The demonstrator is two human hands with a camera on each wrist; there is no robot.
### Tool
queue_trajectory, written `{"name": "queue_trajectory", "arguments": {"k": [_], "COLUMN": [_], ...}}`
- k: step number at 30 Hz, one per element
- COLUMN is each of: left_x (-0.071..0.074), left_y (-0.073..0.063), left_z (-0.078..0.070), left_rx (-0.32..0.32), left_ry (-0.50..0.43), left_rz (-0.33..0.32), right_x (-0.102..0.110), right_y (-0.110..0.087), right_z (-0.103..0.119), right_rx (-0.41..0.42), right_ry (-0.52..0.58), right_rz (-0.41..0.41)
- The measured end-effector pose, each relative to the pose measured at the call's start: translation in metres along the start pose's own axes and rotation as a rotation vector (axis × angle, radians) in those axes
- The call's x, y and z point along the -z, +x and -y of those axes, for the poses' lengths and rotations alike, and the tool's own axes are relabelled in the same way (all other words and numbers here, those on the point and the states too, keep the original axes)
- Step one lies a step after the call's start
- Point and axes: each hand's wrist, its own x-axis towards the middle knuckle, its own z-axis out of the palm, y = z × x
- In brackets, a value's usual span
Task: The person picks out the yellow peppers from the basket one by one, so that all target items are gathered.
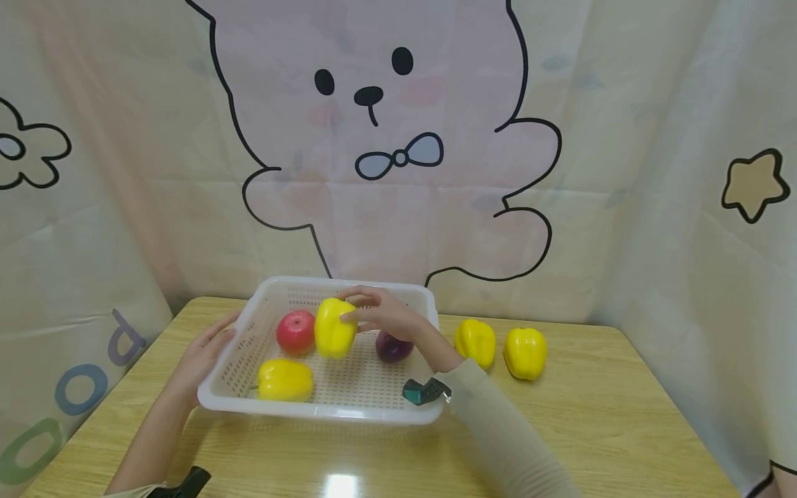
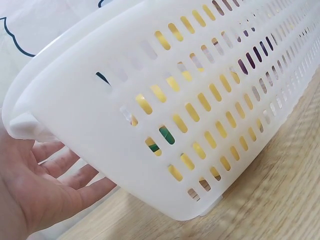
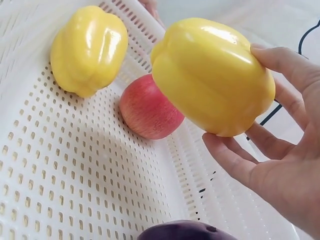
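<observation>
A yellow bell pepper (image 1: pixel 335 329) is held above the floor of a white perforated basket (image 1: pixel 349 411) by my right hand (image 1: pixel 392 317). In the right wrist view, thumb and fingers pinch the end of this pepper (image 3: pixel 212 77). My left hand (image 1: pixel 200 361) touches the basket's left side; in the left wrist view its fingers (image 2: pixel 95 192) lie against the outer wall below the rim. Inside the basket are a red apple (image 1: pixel 295 332), another yellow bell pepper (image 1: pixel 286 380) on its side, and a dark purple round item (image 1: pixel 394 347), partly hidden by the right hand and wrist.
Two more yellow bell peppers, a nearer-left one (image 1: pixel 475 342) and one farther right (image 1: pixel 526 353), stand on the wooden table (image 1: pixel 610 415) to the right of the basket. A printed curtain (image 1: pixel 398 228) hangs behind and along both sides of the table.
</observation>
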Motion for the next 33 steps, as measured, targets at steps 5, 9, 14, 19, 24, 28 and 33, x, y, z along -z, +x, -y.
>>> {"name": "queue_trajectory", "arguments": {"k": [5, 9, 14, 19, 24, 28, 33], "left_x": [0.0, 0.0, 0.001, 0.0, -0.001, -0.001, -0.001], "left_y": [0.0, 0.0, 0.0, 0.0, 0.0, 0.0, -0.001], "left_z": [0.0, 0.001, 0.001, 0.001, 0.001, 0.0, -0.001], "left_rx": [0.008, 0.015, 0.015, 0.022, 0.023, 0.015, 0.009], "left_ry": [0.004, 0.019, 0.02, 0.022, 0.028, 0.013, 0.006], "left_rz": [-0.006, -0.01, -0.014, -0.021, -0.022, -0.018, -0.012], "right_x": [0.0, 0.001, 0.003, 0.006, 0.008, 0.01, 0.013], "right_y": [-0.001, 0.0, -0.001, -0.003, -0.007, -0.012, -0.017], "right_z": [0.004, 0.006, 0.01, 0.014, 0.018, 0.02, 0.02], "right_rx": [0.005, 0.007, 0.013, 0.012, 0.004, 0.008, 0.021], "right_ry": [0.018, 0.036, 0.038, 0.024, 0.028, -0.004, -0.021], "right_rz": [0.007, 0.014, 0.02, 0.015, 0.014, 0.002, -0.002]}}
